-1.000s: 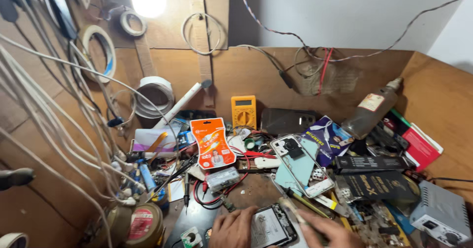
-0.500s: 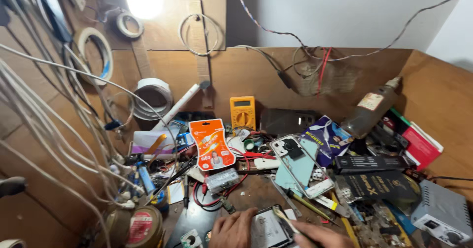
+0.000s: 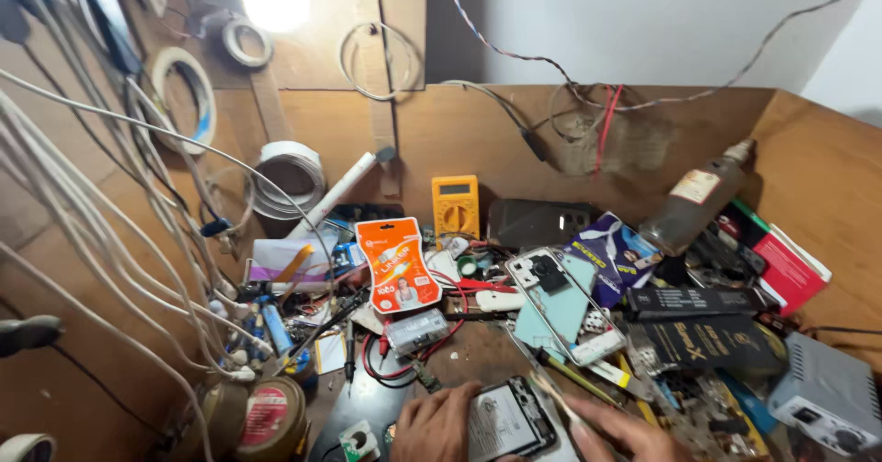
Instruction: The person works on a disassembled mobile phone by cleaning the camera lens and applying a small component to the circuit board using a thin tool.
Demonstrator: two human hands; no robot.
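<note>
Opened phone [image 3: 507, 421], back cover off, lies at the near edge of the wooden bench [image 3: 478, 352]. Left hand [image 3: 436, 425] rests on its left side, fingers curled together against the edge. Right hand [image 3: 625, 430] pinches thin metal tweezers [image 3: 556, 400], tips over the phone's upper right corner.

Behind: orange blister pack [image 3: 398, 264] propped upright; yellow multimeter [image 3: 456, 205] against the back wall. Right: purple-blue pouch [image 3: 611, 255], brown bottle [image 3: 698, 200] with pale label leaning in corner, red box [image 3: 790, 269]. Left: round red-labelled tin [image 3: 271, 416], white cables [image 3: 110, 242]. Walls plywood, white above.
</note>
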